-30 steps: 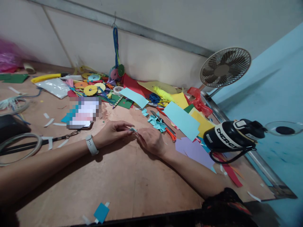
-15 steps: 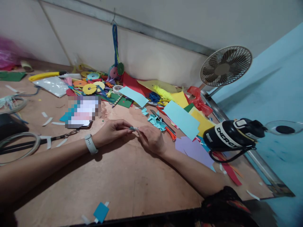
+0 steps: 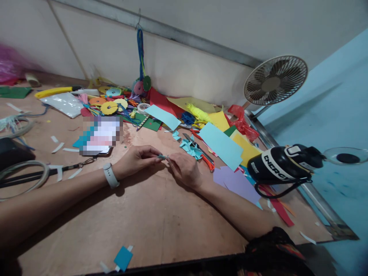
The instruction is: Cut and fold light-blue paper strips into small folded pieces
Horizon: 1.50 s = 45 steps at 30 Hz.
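Note:
Above the middle of the wooden table, both hands pinch one small piece of blue-green folded paper [image 3: 163,156]. My left hand [image 3: 142,158], with a pale watch band [image 3: 110,175] on its wrist, grips the paper's left end between thumb and fingertips. At its right end, the fingers of my right hand [image 3: 184,168] are closed on it, covering much of that side. Just beyond my right hand lies a heap of light-blue paper pieces [image 3: 191,148], beside scissors with orange handles [image 3: 207,162]. A light-blue paper strip [image 3: 220,143] rests further right.
A phone [image 3: 100,138] lies left of my hands. Yellow discs [image 3: 109,108], yarn and coloured sheets crowd the back. On the right are a black bottle [image 3: 276,165], purple paper [image 3: 235,184] and a fan [image 3: 274,81]. A blue paper square [image 3: 123,258] is near the front edge.
Hardly anything differs. Both hands keep their pinch on the small paper in the same place, and the view has shifted very slightly.

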{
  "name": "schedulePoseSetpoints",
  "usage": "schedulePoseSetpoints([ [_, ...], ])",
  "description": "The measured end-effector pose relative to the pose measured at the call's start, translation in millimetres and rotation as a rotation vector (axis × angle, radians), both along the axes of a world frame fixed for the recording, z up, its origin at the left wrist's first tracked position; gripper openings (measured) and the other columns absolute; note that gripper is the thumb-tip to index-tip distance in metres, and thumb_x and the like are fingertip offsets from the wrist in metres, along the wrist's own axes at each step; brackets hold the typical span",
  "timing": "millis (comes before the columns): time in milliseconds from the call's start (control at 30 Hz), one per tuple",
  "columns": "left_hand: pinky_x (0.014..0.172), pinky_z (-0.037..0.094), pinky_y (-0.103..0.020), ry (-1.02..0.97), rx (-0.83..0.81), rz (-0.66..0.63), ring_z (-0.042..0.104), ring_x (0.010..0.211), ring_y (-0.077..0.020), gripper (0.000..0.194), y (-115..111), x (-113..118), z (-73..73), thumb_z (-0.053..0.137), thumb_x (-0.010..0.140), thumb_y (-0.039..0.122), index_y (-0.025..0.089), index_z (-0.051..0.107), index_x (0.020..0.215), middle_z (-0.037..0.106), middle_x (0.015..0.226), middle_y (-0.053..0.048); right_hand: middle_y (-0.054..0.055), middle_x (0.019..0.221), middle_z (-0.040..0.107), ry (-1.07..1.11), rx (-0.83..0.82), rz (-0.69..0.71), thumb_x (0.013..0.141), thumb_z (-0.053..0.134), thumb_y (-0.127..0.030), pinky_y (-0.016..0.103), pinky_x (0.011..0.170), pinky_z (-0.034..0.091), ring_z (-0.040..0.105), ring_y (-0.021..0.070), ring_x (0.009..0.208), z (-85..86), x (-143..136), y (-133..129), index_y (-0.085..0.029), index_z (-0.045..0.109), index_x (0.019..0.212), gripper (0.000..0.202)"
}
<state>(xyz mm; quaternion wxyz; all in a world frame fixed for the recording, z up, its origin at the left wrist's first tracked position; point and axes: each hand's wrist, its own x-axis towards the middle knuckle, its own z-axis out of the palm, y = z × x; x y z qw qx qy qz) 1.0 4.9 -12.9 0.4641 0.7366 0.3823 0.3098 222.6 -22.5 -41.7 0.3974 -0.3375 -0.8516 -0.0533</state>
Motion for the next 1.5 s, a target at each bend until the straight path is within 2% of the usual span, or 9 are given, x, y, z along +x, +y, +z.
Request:
schedulePoseSetpoints([
  [167,0.077,0.059,-0.029,0.001,0.008,-0.006,0.073,0.086,-0.0206,0.03,0.1,-0.1,0.4,0.068,0.083,0.043,0.017,0.073,0.097,0.077,0.095,-0.007,0.008,0.085,0.075,-0.002,0.067,0.015,0.094,0.055,-0.017,0.029,0.071,0.054,0.07,0.0175,0.078,0.5,-0.1,-0.6,-0.016,0.064,0.095,0.009],
  [300,0.079,0.059,-0.031,-0.007,0.001,-0.007,0.073,0.086,-0.0216,0.032,-0.3,-0.2,0.7,0.069,0.083,0.046,0.017,0.073,0.097,0.077,0.095,-0.007,0.007,0.086,0.075,-0.048,0.047,-0.013,0.095,0.052,-0.019,0.029,0.072,0.054,0.07,0.0171,0.078,0.9,-0.3,-0.7,-0.018,0.064,0.093,0.012],
  [533,0.074,0.058,-0.027,0.015,0.026,-0.013,0.072,0.085,-0.0202,0.031,0.6,-1.2,-1.8,0.069,0.084,0.044,0.017,0.073,0.098,0.077,0.095,-0.006,0.007,0.084,0.074,0.013,0.053,-0.001,0.094,0.053,-0.016,0.029,0.069,0.054,0.07,0.0171,0.076,2.1,-1.2,0.5,-0.017,0.063,0.094,0.01],
  [900,0.078,0.06,-0.03,-0.024,-0.016,-0.011,0.073,0.086,-0.0206,0.031,-1.0,0.5,0.7,0.069,0.083,0.044,0.017,0.072,0.097,0.078,0.095,-0.006,0.009,0.087,0.074,-0.052,0.01,0.013,0.096,0.051,-0.02,0.032,0.073,0.054,0.069,0.0193,0.081,-5.1,2.0,0.9,-0.017,0.065,0.098,0.015],
  [1067,0.078,0.06,-0.03,-0.024,-0.01,0.0,0.073,0.086,-0.0206,0.031,-0.3,-0.1,-0.7,0.07,0.082,0.044,0.017,0.072,0.097,0.077,0.095,-0.006,0.009,0.085,0.074,-0.005,0.057,0.015,0.095,0.053,-0.019,0.031,0.072,0.055,0.069,0.0188,0.08,-4.1,1.1,1.0,-0.015,0.064,0.096,0.012],
  [1500,0.077,0.059,-0.03,0.008,0.031,-0.008,0.072,0.086,-0.0208,0.031,0.3,-0.7,-0.6,0.068,0.083,0.044,0.017,0.073,0.097,0.077,0.096,-0.007,0.008,0.087,0.074,-0.019,-0.033,0.016,0.095,0.053,-0.021,0.031,0.074,0.055,0.07,0.0181,0.081,-3.8,1.7,0.4,-0.017,0.064,0.095,0.012],
])
